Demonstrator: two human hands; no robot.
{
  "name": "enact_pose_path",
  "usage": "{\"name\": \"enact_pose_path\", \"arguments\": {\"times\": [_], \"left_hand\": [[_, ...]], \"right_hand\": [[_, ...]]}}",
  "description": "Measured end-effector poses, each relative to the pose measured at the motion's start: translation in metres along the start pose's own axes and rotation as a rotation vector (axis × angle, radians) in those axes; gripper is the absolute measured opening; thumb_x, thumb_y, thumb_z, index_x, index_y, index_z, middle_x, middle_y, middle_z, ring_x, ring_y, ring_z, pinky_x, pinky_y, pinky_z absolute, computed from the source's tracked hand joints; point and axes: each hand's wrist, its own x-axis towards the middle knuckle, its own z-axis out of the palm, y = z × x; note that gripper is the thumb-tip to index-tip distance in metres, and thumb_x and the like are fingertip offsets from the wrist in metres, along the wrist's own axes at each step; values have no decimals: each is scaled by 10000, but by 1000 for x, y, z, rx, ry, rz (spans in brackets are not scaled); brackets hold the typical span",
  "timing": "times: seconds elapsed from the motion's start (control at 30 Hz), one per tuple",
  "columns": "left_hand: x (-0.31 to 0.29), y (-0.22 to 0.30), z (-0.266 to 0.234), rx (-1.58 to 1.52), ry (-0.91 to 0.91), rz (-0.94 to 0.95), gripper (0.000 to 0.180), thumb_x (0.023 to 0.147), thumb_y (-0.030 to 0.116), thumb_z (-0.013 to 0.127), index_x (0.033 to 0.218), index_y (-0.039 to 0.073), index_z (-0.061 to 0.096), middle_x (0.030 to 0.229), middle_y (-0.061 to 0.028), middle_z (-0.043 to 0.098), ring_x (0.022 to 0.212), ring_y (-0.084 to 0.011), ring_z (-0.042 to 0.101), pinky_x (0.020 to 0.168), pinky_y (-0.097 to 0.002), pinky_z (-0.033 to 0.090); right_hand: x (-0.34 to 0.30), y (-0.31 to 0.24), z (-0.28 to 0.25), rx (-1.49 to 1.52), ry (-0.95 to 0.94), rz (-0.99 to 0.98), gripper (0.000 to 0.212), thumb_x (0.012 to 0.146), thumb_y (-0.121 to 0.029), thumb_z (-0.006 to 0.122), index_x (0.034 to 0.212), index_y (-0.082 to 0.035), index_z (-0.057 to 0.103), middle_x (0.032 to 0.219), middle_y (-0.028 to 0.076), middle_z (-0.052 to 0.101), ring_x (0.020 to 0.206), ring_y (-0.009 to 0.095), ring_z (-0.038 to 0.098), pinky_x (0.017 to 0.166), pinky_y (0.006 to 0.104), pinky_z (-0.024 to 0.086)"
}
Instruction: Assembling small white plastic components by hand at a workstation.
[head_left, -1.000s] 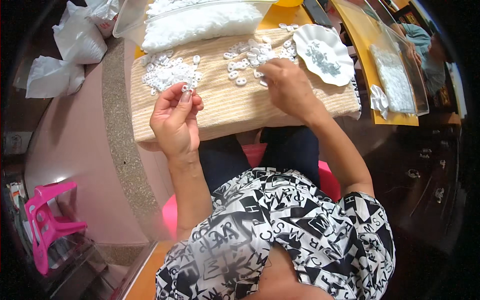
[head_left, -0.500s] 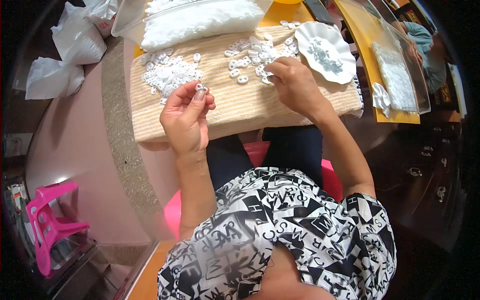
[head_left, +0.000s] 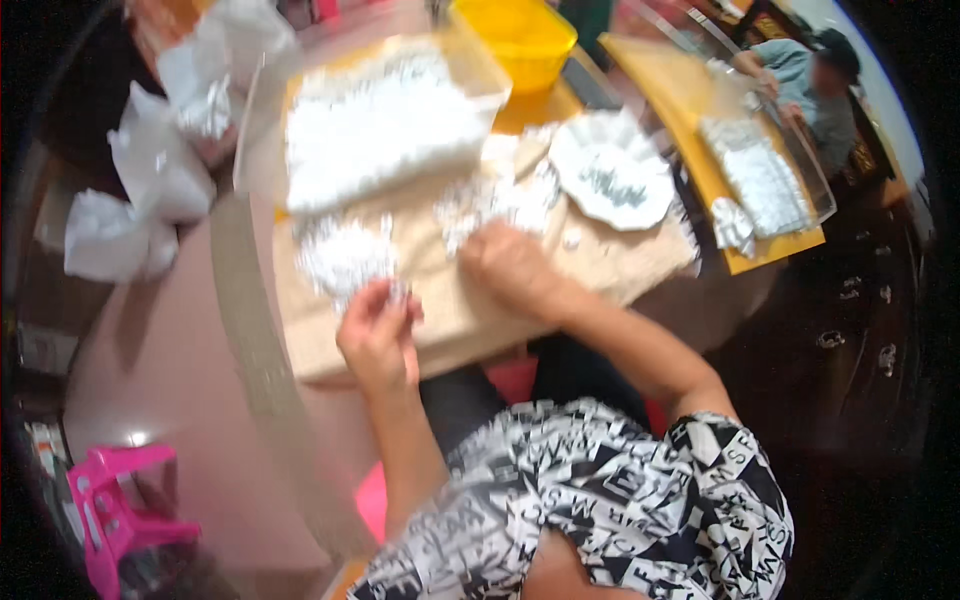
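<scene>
In my left hand [head_left: 380, 345], a small white plastic piece [head_left: 399, 291] is pinched between thumb and fingers; half a second ago two round holes showed in it. My right hand [head_left: 508, 265] is curled with its fingertips together at the near edge of the right-hand pile of white pieces [head_left: 505, 203]. Blur hides what it may hold. Another heap of such pieces [head_left: 345, 257] lies just beyond my left hand. Both heaps rest on a beige striped cloth [head_left: 440, 328]. A white scalloped dish [head_left: 648, 150] holds small grey pieces [head_left: 612, 185].
Behind the heaps stands a clear box full of white pieces [head_left: 380, 125], with a yellow tub [head_left: 515, 45] beside it. A dark phone-like slab [head_left: 590, 84] lies near the dish. At right, another person [head_left: 815, 95] sits by a second tray [head_left: 765, 190]. White bags [head_left: 160, 170] and a pink stool [head_left: 125, 510] are at left.
The whole view has shifted, with the table lower in the picture and blurred. My right hand has moved left across the cloth, away from the dish. My left hand still pinches its piece.
</scene>
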Motion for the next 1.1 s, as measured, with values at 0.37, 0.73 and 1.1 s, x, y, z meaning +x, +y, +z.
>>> {"name": "enact_pose_path", "arguments": {"times": [0.37, 0.73, 1.1], "left_hand": [[-13, -4, 6, -34, -102, -17, 176, 752, -80, 517, 912, -11, 537, 765, -103, 560, 632, -187, 541, 558, -280, 452], [-38, -21, 32, -7, -212, -218, 161, 742, -46, 550, 888, -7, 493, 770, -113, 550, 649, -202, 545, 554, -290, 450], [-42, -40, 51, 57, -311, -309, 151, 795, -11, 539, 945, -25, 523, 779, -98, 580, 637, -147, 571, 547, -231, 460]], "right_hand": [[-10, -3, -8, 228, -2, 117, 114, 707, -62, 477, 774, 6, 538, 760, 184, 509, 749, 345, 512, 652, 420, 418], [-61, 14, -35, 1111, -70, 562, 126, 799, -68, 509, 893, -7, 564, 629, 29, 546, 524, 85, 515, 472, 221, 418], [-72, 32, -56, 1854, -130, 723, 289, 800, -61, 567, 1072, 26, 520, 858, 73, 591, 731, 115, 580, 641, 209, 482]]}}
